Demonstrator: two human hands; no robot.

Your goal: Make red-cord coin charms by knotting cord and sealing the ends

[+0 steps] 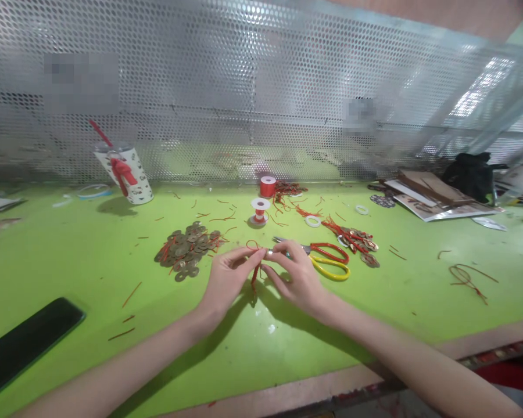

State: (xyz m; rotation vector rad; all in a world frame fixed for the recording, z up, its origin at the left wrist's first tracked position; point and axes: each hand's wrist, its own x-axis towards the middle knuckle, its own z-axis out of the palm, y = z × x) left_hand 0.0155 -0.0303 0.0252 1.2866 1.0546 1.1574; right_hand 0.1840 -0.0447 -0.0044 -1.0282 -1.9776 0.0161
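Head view: red cord [255, 275] at left hand's [232, 271] fingertips [258, 256].

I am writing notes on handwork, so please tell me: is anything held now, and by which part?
The left hand pinches a red cord between its loop and its hanging end. Whether the right hand also grips it cannot be told.

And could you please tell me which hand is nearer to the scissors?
Right: the right hand is beside the scissors, partly covering them in this view; the left hand is farther off, leftward.
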